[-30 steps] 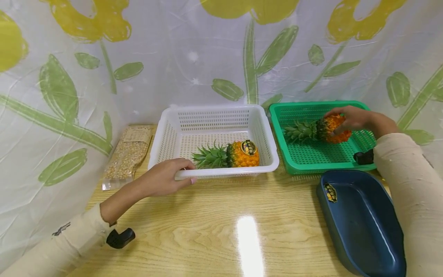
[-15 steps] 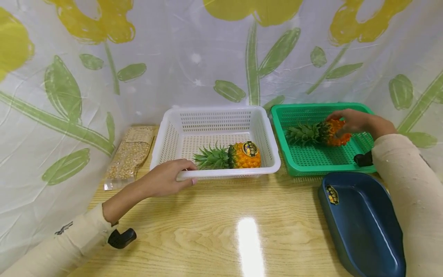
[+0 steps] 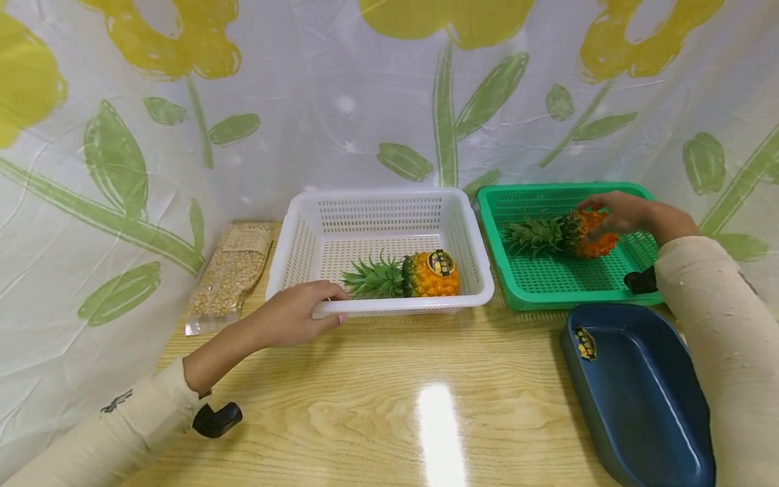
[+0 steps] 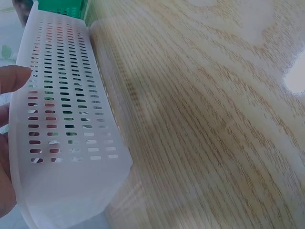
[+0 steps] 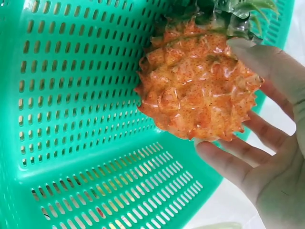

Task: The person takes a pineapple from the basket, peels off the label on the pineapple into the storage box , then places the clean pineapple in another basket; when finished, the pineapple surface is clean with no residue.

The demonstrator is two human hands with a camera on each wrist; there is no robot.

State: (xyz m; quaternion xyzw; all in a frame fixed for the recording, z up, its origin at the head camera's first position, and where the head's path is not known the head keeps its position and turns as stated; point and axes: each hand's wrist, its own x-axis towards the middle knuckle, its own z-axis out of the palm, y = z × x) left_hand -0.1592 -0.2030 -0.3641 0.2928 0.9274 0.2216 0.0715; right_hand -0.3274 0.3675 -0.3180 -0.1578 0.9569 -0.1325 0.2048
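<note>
My left hand [image 3: 298, 312] grips the front rim of the white perforated basket [image 3: 292, 251], thumb over the edge; in the left wrist view the basket wall [image 4: 66, 119] fills the left side beside my fingers [image 4: 12, 78]. A yellow pineapple with a round sticker [image 3: 426, 272] lies on its side inside that basket. My right hand [image 3: 615, 213] holds an orange pineapple [image 3: 587, 233] just above the floor of the green basket [image 3: 548, 277]. The right wrist view shows its fingers [image 5: 228, 164] curled round the orange fruit [image 5: 198, 93] over the green mesh [image 5: 71, 95].
A clear packet of pale grains [image 3: 230, 274] lies left of the white basket. A dark blue oval tub [image 3: 639, 392] sits at the front right. The wooden table [image 3: 395, 399] stretches in front; a flowered plastic sheet [image 3: 365, 101] hangs behind.
The orange pineapple in my right hand has sunk slightly lower into the green basket. My left hand keeps its hold on the white basket's rim.
</note>
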